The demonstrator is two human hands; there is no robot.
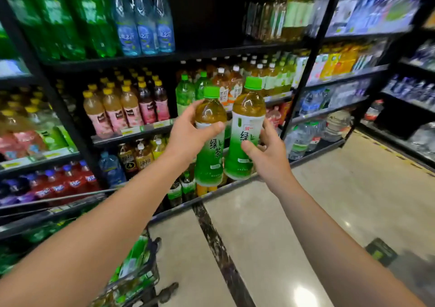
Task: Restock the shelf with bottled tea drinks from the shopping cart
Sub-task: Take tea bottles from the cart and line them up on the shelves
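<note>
Black metal shelf [131, 139] behind; left hand [188, 132], right hand [270, 156], fingers round ribbed plastic green-tea bottles [209, 142], upright.

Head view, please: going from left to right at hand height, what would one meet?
Left hand → its green tea bottle → second green tea bottle → right hand.

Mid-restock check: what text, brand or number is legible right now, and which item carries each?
"绿茶": label of the left bottle, gripped by the left hand.
"绿", the rest covered by the thumb: label of the right bottle, held by the right hand.
Small logo above it: too small to read.
Shelf price tags and other bottles' labels: blurred, unreadable.
</note>
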